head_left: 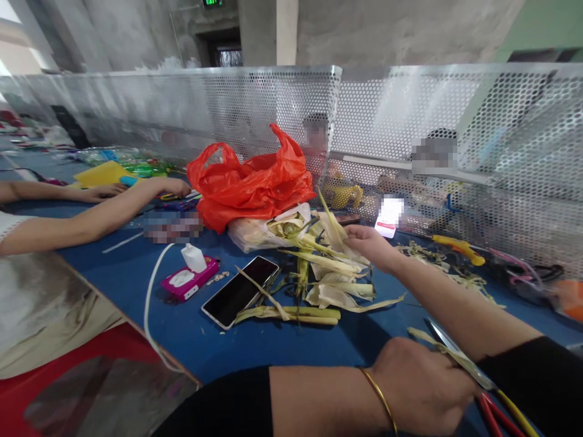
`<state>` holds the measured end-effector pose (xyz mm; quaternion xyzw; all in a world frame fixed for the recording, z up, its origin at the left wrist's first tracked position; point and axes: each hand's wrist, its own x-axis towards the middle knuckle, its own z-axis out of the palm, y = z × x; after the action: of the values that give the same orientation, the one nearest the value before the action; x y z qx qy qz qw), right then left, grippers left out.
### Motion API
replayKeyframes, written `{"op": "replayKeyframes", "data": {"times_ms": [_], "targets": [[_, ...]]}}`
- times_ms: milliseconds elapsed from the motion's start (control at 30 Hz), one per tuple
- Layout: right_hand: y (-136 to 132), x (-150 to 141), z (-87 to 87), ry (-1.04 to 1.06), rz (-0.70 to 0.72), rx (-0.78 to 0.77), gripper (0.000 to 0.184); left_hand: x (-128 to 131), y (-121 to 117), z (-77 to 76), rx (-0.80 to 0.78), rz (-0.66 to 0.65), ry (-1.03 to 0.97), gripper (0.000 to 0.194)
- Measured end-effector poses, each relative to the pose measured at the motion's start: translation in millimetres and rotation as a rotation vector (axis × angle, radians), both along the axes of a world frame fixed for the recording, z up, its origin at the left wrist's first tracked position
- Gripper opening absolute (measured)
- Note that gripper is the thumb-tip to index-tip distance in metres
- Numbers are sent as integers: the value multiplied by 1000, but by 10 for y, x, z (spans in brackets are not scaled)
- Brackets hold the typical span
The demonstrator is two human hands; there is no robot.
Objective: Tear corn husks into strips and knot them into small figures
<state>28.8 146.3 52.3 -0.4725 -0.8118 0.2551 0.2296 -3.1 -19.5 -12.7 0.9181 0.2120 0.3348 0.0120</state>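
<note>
My right hand (370,244) reaches across the blue table and pinches a pale corn husk (336,233) at the pile. My left hand (421,385), with a gold bangle at the wrist, is closed below my right forearm. A narrow strip of husk (423,335) runs into its fist; the fingertips are hidden. Against that hand are scissors (438,331), blades pointing away, beside red and yellow handles (501,416). More husks (334,291) and green-yellow stalks (314,315) lie loose, in front of a clear plastic bag (248,235) partly holding husks.
A red plastic bag (255,182) stands behind the pile. Left of it are a black-screened phone (241,291), a magenta box (189,279) and a white cable (148,303). A co-worker's arms (104,212) rest at left. A perforated metal screen (387,121) bounds the back. A yellow-handled tool (458,247) lies right.
</note>
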Motion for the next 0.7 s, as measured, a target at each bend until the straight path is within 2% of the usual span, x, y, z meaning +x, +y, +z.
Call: {"op": "replayKeyframes", "data": {"times_ms": [100,167,267,367,467,533,700], "targets": [[28,39,30,-155,-55,75,33,-12,-6,20,-12,-5,14,18],[8,115,33,-297,-69,80,28,-16,-13,39,-34,-9,25,19],[-126,230,-34,-493,0,0,10,-12,-24,56,-72,-26,53,19],[-312,302,-169,-579,80,-49,11,2,-29,51,-81,-36,92,16],[-419,358,-277,-558,75,-39,11,12,-23,39,-83,-34,97,17],[-424,408,-290,-491,58,-40,10,11,-16,34,-87,-32,80,18],[-354,587,-133,-209,19,-111,8,-1,3,30,-111,-40,62,17]]}}
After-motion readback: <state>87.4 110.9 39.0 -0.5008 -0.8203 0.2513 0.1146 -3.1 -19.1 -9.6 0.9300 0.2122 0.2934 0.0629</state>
